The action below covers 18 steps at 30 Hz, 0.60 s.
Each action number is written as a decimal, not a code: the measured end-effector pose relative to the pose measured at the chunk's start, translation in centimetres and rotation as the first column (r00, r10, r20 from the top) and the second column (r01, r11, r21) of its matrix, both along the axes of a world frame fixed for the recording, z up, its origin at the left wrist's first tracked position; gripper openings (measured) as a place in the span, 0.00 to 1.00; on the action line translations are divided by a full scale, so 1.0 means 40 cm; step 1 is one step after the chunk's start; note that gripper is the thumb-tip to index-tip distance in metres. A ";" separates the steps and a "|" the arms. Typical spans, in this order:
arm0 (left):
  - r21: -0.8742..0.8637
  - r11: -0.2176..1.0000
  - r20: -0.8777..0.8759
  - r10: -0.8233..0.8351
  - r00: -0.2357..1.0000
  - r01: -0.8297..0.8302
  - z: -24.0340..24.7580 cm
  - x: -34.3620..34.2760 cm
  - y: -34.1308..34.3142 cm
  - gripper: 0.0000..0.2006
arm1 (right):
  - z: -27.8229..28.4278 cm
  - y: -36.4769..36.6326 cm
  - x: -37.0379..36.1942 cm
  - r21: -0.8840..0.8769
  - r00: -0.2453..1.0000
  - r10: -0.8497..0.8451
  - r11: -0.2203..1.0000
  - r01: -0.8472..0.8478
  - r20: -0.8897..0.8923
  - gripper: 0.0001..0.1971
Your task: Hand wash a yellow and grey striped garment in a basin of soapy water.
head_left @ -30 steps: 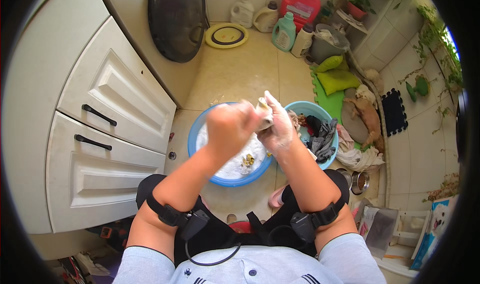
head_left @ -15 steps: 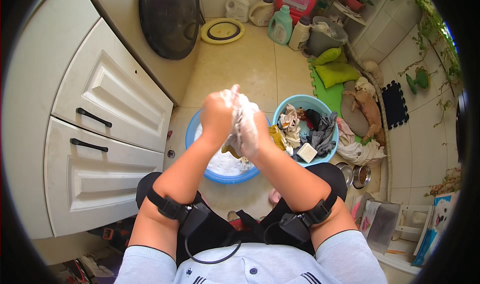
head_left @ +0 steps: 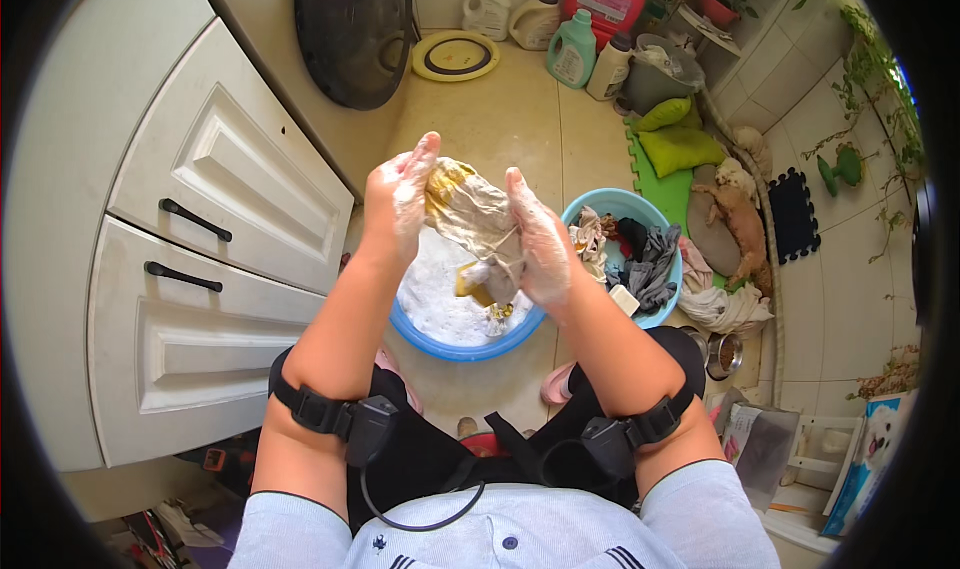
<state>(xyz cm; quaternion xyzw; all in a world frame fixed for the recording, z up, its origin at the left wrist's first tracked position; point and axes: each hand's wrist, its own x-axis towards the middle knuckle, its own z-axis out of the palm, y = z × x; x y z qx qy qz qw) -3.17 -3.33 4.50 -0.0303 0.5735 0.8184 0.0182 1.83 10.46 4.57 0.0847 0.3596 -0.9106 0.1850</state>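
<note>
Over a round blue basin (head_left: pixel 466 352) of white suds (head_left: pixel 445 299), my two hands hold a wet garment (head_left: pixel 470 209) spread between them. It is pale grey-white with yellow patches; its exact kind does not show. Foam coats my left hand (head_left: pixel 398 197), closed on the garment's left side with its fingers pointing up. My right hand (head_left: pixel 540 244), also soapy, grips the right side, its fingertips partly hidden behind the cloth. The lower end, with a yellow part, hangs down above the suds.
Right of it, a light-blue basin (head_left: pixel 672 291) holds several clothes (head_left: pixel 652 264) and a pale soap bar (head_left: pixel 624 300). Beyond stand detergent bottles (head_left: pixel 572 51) and a folded yellow basin (head_left: pixel 455 57). A dog (head_left: pixel 738 219) lies on the right; white cabinets (head_left: pixel 220 159) line the left.
My hands have moved apart. The garment, bunched between them before, is now spread out, and more of its yellow patches show.
</note>
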 end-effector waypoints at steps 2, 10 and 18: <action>0.072 0.996 0.046 -0.048 0.998 0.045 0.023 0.015 -0.030 0.16 | 0.013 0.035 0.004 0.086 0.983 0.148 0.986 -0.140 -0.105 0.19; 0.113 0.986 0.034 -0.124 0.992 0.119 0.022 0.017 -0.103 0.18 | -0.022 0.144 0.031 0.618 0.917 0.392 0.740 -0.264 -0.078 0.11; 0.136 0.917 0.118 -0.392 0.912 0.376 -0.020 0.075 -0.044 0.22 | -0.023 0.169 0.042 0.019 0.992 -0.044 0.999 0.046 -0.119 0.12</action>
